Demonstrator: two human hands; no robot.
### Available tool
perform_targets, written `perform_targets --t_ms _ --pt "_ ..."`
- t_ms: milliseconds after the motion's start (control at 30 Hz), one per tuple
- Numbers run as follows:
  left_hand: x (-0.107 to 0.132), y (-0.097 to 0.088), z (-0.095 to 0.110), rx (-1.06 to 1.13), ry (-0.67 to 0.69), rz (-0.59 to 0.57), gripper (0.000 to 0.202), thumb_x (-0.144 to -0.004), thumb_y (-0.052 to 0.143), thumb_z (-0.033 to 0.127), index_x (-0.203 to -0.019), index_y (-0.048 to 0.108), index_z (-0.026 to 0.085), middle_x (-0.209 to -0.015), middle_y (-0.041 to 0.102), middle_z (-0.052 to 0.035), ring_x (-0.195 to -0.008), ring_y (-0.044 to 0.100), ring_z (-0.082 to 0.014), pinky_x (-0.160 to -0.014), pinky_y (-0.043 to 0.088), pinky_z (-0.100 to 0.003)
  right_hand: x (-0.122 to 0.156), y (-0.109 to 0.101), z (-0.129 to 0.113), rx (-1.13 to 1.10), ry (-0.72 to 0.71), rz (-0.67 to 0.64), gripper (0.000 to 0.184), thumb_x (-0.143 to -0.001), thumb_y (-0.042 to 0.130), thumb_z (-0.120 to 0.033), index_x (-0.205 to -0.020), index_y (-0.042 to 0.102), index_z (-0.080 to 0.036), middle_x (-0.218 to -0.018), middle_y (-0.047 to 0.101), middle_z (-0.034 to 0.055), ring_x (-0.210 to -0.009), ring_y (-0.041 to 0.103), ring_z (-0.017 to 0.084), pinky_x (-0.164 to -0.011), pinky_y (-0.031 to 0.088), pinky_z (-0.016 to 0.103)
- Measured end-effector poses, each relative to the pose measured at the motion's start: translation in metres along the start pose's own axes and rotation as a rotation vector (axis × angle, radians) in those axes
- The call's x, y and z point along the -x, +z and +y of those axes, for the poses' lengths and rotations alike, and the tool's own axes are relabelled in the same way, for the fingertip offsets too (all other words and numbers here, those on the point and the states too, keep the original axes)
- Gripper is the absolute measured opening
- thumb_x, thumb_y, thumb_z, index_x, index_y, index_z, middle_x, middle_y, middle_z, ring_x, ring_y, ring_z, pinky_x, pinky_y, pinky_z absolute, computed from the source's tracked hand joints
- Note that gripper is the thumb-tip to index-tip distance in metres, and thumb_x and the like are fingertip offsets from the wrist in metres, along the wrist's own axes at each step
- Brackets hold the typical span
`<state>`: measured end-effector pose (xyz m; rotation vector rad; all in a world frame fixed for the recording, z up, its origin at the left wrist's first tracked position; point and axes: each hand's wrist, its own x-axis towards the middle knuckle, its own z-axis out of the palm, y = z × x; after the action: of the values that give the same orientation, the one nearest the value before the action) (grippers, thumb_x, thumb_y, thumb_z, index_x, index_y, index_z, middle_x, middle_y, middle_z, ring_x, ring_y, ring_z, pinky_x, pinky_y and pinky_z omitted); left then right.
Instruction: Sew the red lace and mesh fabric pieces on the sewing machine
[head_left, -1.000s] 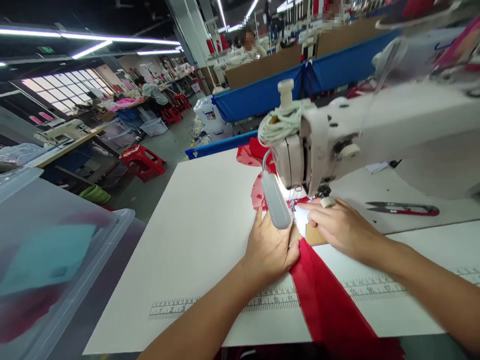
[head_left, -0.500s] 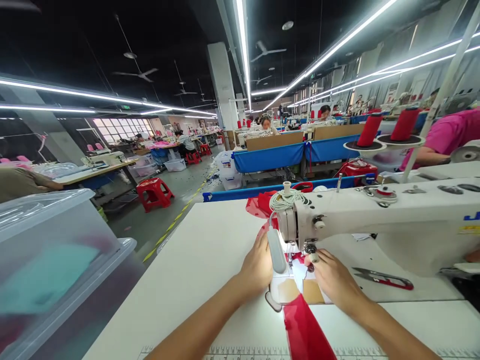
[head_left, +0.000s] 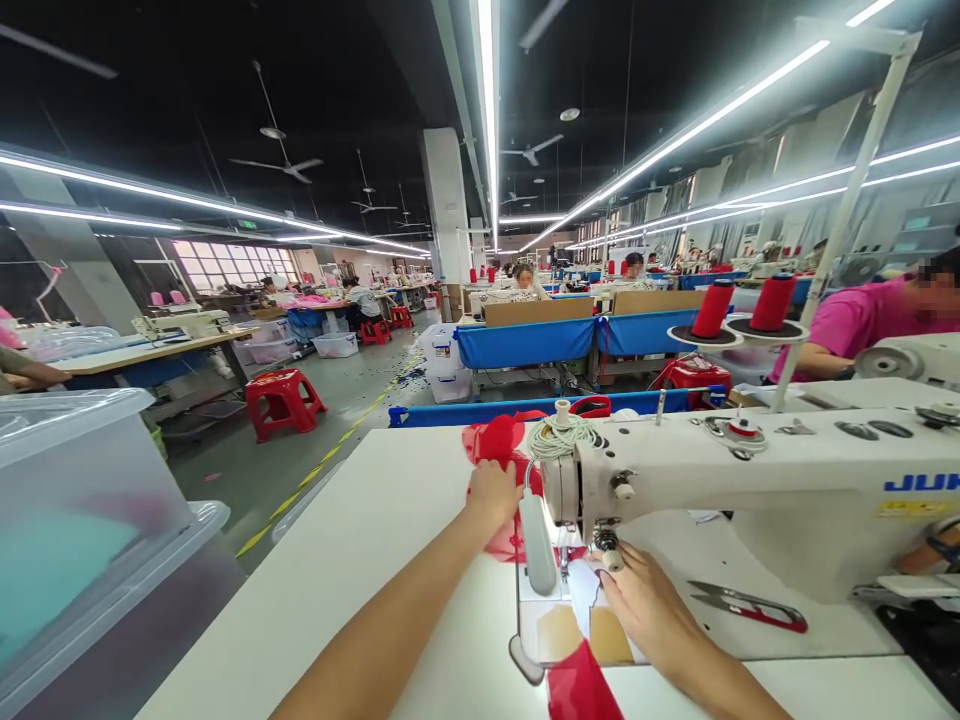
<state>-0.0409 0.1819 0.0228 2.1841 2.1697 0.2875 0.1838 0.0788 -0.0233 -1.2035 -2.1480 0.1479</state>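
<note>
My left hand (head_left: 495,495) is closed on sheer red fabric (head_left: 504,440) bunched behind and left of the sewing machine's (head_left: 720,450) needle area. My right hand (head_left: 649,605) is beside the presser foot (head_left: 564,565), fingers bent together and partly hidden by the machine's tension knob. What its fingertips pinch cannot be made out. A pale strip (head_left: 583,590) lies under the lit needle area next to those fingertips. From it a red fabric end (head_left: 581,685) runs toward the front edge.
Thread snips (head_left: 750,605) lie on the table right of my right hand. Red thread cones (head_left: 772,302) stand behind the machine. Clear plastic bins (head_left: 82,460) are at the left, beyond them a red stool (head_left: 283,402). A person in a pink top (head_left: 862,335) sits at the right.
My left hand has moved away from the needle, back and left, onto the bunched red fabric. My right hand stays by the presser foot. The red front end has drawn inward; the view has tilted up.
</note>
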Motion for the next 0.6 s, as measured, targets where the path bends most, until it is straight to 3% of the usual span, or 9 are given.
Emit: perform_targets --t_ms 133,233,300,433,500,600 --pt "-0.015 0.001 -0.028 -0.004 -0.060 0.016 0.048 -0.093 0.050 0.047 -0.135 0.049 0.022 -0.143 0.044 -0.0140 -0.131 0.042 -0.0341 -0.107 0.030 -0.061 -0.001 -0.005 -0.006 0.023 0.001 -0.080 0.037 -0.090 0.034 -0.022 -0.107 0.066 -0.018 -0.108 0.070 0.0140 -0.099 0.066 0.025 -0.085 0.054 0.040" --pt "-0.021 0.005 -0.044 0.044 -0.060 0.021 0.052 -0.094 0.039 0.052 -0.139 0.046 0.027 -0.149 0.040 -0.0140 -0.138 0.032 -0.0392 -0.109 0.020 -0.066 -0.002 -0.007 -0.008 0.015 0.005 -0.083 0.037 -0.091 0.033 -0.022 -0.107 0.067 -0.020 -0.108 0.070 0.0131 -0.101 0.066 0.025 -0.086 0.054 0.040" --pt "-0.020 0.006 -0.049 0.084 -0.030 0.038 0.052 -0.096 0.031 0.051 -0.142 0.042 0.028 -0.151 0.038 -0.0117 -0.140 0.031 -0.0353 -0.111 0.019 -0.062 -0.002 -0.005 -0.006 0.009 0.003 -0.065 0.038 -0.091 0.033 -0.022 -0.108 0.066 -0.020 -0.107 0.070 0.0131 -0.101 0.065 0.025 -0.085 0.054 0.041" --pt "-0.010 0.006 -0.050 0.141 0.034 0.085 0.051 -0.099 0.022 0.036 -0.147 0.034 0.022 -0.154 0.033 -0.0076 -0.140 0.034 -0.0209 -0.113 0.029 -0.041 -0.001 -0.004 -0.005 -0.027 0.012 -0.066 0.037 -0.092 0.033 -0.023 -0.107 0.065 -0.020 -0.107 0.070 0.0129 -0.100 0.065 0.025 -0.085 0.054 0.041" --pt "0.000 0.006 -0.050 0.138 0.055 0.074 0.049 -0.097 0.027 0.030 -0.144 0.040 0.019 -0.151 0.039 -0.0086 -0.137 0.039 -0.0200 -0.111 0.033 -0.036 -0.001 -0.008 -0.007 -0.049 0.011 -0.081 0.035 -0.092 0.032 -0.023 -0.106 0.065 -0.020 -0.106 0.069 0.0122 -0.098 0.065 0.024 -0.085 0.054 0.040" --pt "0.018 0.006 -0.051 0.110 0.106 0.039 0.045 -0.094 0.037 0.027 -0.137 0.050 0.020 -0.145 0.048 -0.0079 -0.135 0.042 -0.0220 -0.110 0.035 -0.036 -0.001 -0.014 -0.011 -0.073 0.000 -0.101 0.033 -0.092 0.032 -0.023 -0.102 0.063 -0.020 -0.101 0.070 0.0112 -0.095 0.065 0.023 -0.083 0.055 0.040"
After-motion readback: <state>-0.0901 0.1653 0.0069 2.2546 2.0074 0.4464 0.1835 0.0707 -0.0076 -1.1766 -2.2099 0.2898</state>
